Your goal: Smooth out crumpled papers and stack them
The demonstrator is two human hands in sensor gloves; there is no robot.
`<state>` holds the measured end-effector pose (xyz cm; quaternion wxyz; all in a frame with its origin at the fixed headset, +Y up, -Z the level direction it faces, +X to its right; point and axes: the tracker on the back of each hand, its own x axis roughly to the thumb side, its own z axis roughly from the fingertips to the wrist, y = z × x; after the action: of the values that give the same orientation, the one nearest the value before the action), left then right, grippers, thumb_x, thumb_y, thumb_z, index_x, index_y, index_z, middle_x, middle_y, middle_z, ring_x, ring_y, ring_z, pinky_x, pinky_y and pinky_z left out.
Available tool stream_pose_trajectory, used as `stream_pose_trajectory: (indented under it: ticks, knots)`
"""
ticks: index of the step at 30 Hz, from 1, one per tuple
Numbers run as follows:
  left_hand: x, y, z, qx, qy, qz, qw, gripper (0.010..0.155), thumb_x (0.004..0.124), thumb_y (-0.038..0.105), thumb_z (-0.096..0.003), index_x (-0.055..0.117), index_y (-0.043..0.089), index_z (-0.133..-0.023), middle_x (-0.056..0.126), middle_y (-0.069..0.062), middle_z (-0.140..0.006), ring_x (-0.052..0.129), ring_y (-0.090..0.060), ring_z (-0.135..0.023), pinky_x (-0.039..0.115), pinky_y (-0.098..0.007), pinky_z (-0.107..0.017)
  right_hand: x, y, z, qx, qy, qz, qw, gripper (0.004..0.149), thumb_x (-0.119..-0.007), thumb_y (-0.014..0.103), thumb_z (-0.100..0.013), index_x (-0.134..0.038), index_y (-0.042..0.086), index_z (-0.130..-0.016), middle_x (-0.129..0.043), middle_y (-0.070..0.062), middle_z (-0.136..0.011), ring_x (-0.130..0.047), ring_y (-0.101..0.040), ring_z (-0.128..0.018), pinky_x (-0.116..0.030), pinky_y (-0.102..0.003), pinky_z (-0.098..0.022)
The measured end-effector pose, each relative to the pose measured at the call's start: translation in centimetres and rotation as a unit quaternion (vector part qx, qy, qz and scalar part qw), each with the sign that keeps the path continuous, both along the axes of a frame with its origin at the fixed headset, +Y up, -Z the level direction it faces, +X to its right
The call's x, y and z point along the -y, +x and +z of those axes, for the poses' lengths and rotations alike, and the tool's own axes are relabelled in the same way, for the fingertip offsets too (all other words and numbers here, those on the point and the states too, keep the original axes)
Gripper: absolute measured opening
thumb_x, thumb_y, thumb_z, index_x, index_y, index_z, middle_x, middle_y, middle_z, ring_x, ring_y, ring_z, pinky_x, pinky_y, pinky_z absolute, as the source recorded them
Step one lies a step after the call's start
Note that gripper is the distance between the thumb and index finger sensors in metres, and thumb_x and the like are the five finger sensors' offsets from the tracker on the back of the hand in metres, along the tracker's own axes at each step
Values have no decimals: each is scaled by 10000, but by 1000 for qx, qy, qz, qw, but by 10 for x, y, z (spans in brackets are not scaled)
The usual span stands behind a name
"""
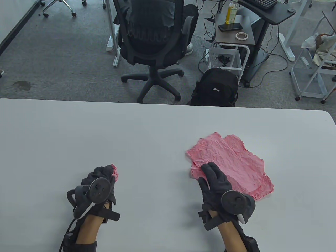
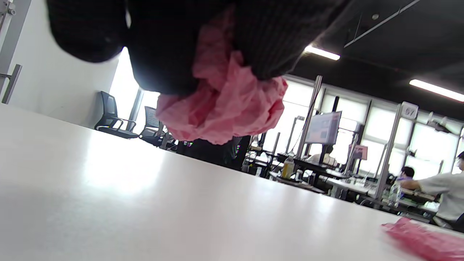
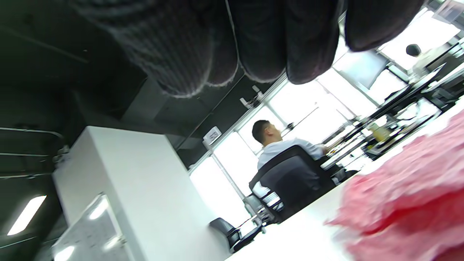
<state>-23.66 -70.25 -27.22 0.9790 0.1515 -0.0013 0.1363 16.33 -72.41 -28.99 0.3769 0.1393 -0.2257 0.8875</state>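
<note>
1. Progress. One flattened pink sheet (image 1: 231, 165) lies spread, still wrinkled, on the white surface (image 1: 147, 131). It appears to be the base of the stack, or possibly more than one layer; the edges do not settle which. A crumpled pink ball (image 1: 115, 172) is not yet flattened, so at least one paper is judged to remain.

2. Left hand (image 1: 98, 187). It is well to the left of the flattened sheet. Its fingers (image 2: 170, 47) are curled and clamped round the crumpled ball. In the left wrist view the ball (image 2: 224, 105) bulges out beneath them and hangs clear above the surface.

3. Right hand (image 1: 219, 187). It lies over the flattened sheet's near-left corner. Its fingers (image 1: 212, 170) are straight and close together, holding nothing. In the table view they appear to press on the sheet; the right wrist view shows the fingertips (image 3: 275, 47) above the sheet (image 3: 409, 203), so contact cannot be confirmed.

4. Remaining, as judged: open the ball, smooth it, and lay it on the sheet.
</note>
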Motion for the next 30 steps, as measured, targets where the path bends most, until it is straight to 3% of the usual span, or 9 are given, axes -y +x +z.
stream_pose_trajectory:
  ticks: [6, 8, 13, 16, 19, 22, 25, 26, 30]
  knots:
    - [3, 12, 7, 57, 29, 3, 998, 525, 805, 327, -483, 710, 220, -988, 758, -100, -929, 946, -247, -636, 771, -498, -543, 5, -41, 4, -93, -11, 33, 995, 539, -825, 317, -494, -689, 139, -984, -698, -225, -1006, -752, -504, -834, -610, -673, -555]
    - [2, 15, 8, 49, 30, -4, 998, 546, 799, 337, -485, 674, 223, -1004, 731, -91, -930, 923, -229, -636, 763, -494, -551, 4, -54, -1, -116, -25, 34, 992, 536, -824, 314, -498, -688, 138, -986, -705, -224, -1004, -753, -506, -837, -606, -675, -563]
    - [4, 24, 10, 106, 55, 34, 992, 559, 802, 377, -484, 668, 213, -1002, 751, -81, -869, 906, -186, -545, 780, -473, -528, -5, -97, -7, -177, -41, 43, 982, 525, -828, 293, -494, -703, 118, -973, -737, -238, -974, -767, -518, -814, -612, -665, -561]
    - [3, 33, 11, 156, 80, 66, 982, 545, 814, 432, -471, 724, 215, -964, 844, -48, -766, 945, -130, -426, 835, -428, -464, -2, -124, -2, -219, -61, 55, 972, 536, -835, 297, -487, -699, 114, -973, -755, -231, -963, -783, -508, -807, -618, -664, -558]
    - [8, 42, 14, 227, 64, 120, 964, 527, 819, 460, -468, 788, 181, -914, 910, -37, -611, 958, -99, -285, 870, -407, -389, 8, -142, 7, -264, -109, -4, 958, 608, -834, 310, -483, -619, 62, -994, -745, -246, -936, -768, -502, -808, -632, -652, -551]
    - [7, 41, 15, 243, 90, 140, 956, 528, 775, 476, -480, 803, 167, -907, 937, -30, -591, 994, -87, -273, 895, -391, -378, 14, -143, 13, -270, -132, -64, 951, 694, -866, 296, -472, -527, 53, -1027, -631, -280, -983, -666, -541, -858, -592, -671, -567]
    - [10, 48, 14, 318, 77, 211, 921, 500, 735, 397, -501, 805, 115, -908, 954, -71, -598, 1025, -136, -289, 890, -419, -382, 13, -140, 12, -258, -118, -52, 958, 765, -879, 339, -465, -458, 71, -1045, -586, -273, -1005, -659, -534, -868, -598, -662, -570]
    - [12, 52, 14, 340, 72, 234, 908, 493, 741, 388, -498, 813, 104, -893, 953, -74, -592, 1020, -139, -280, 888, -421, -372, 13, -138, 10, -249, -99, -53, 962, 706, -881, 308, -457, -530, 80, -1025, -665, -253, -960, -731, -510, -821, -629, -643, -556]
    - [19, 55, 15, 329, 80, 185, 923, 540, 791, 394, -501, 722, 168, -986, 888, -37, -731, 999, -171, -431, 840, -449, -479, 14, -122, 5, -204, -73, -63, 974, 556, -867, 313, -455, -719, 101, -947, -860, -237, -809, -914, -457, -646, -747, -586, -460]
